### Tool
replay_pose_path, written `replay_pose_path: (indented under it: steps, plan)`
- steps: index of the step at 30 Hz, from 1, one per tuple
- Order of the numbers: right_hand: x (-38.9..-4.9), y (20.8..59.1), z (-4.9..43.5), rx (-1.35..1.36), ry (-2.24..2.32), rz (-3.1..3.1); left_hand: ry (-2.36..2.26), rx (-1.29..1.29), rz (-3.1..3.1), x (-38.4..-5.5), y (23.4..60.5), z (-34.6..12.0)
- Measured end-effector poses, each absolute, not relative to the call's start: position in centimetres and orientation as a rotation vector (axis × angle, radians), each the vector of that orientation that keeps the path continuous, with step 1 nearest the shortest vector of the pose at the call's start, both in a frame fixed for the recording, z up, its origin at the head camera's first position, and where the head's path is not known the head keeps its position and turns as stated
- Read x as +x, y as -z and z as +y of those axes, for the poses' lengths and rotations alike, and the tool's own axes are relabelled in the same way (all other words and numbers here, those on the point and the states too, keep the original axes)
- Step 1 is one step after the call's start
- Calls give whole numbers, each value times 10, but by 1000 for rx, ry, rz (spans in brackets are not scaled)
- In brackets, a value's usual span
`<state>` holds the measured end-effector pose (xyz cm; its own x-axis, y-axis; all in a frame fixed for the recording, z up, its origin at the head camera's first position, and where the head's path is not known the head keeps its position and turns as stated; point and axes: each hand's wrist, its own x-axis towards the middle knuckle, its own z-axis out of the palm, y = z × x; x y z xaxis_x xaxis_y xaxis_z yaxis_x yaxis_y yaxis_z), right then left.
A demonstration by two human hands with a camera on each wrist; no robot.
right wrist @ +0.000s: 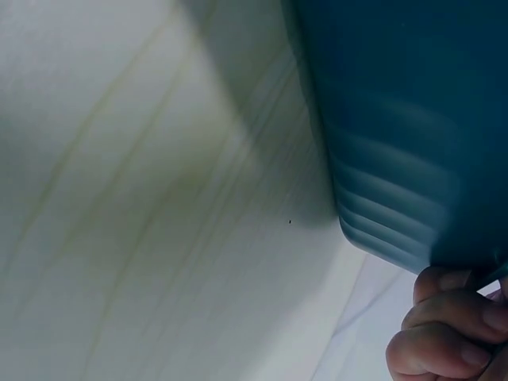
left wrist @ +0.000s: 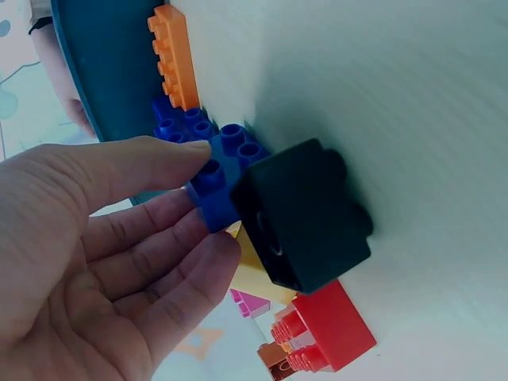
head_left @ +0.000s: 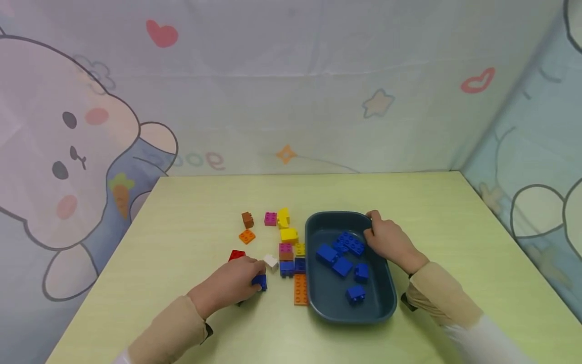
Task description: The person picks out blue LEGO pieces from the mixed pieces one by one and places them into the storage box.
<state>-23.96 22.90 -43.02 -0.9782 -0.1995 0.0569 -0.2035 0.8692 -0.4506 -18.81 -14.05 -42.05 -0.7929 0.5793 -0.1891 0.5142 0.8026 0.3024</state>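
Observation:
My left hand [head_left: 232, 283] pinches a blue toy brick [head_left: 261, 282] between thumb and fingers, low over the table. In the left wrist view the thumb lies on top of that blue brick [left wrist: 221, 178], near its studs. A dark brick [left wrist: 305, 214] sits right beside it, and a red brick [left wrist: 337, 325] lies farther along. My right hand [head_left: 392, 243] grips the far right rim of a dark blue-grey tray [head_left: 329, 306]. Inside the tray lie several blue bricks [head_left: 342, 266]. In the right wrist view, curled fingers [right wrist: 448, 325] hold the tray's edge.
Left of the tray stand more bricks: an orange one [head_left: 300, 289], a white one [head_left: 271, 262], a yellow one [head_left: 289, 235], a magenta one [head_left: 270, 219] and a brown one [head_left: 247, 219]. A printed cloth [head_left: 318, 121] hangs behind the table [head_left: 191, 202].

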Motion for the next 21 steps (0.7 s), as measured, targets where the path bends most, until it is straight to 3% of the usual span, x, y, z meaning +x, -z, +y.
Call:
replay_pose_path:
  steps: [21]
  plan:
    - [-238, 431, 228, 331, -751, -3007, -347, 891, 2752, -199, 410, -148]
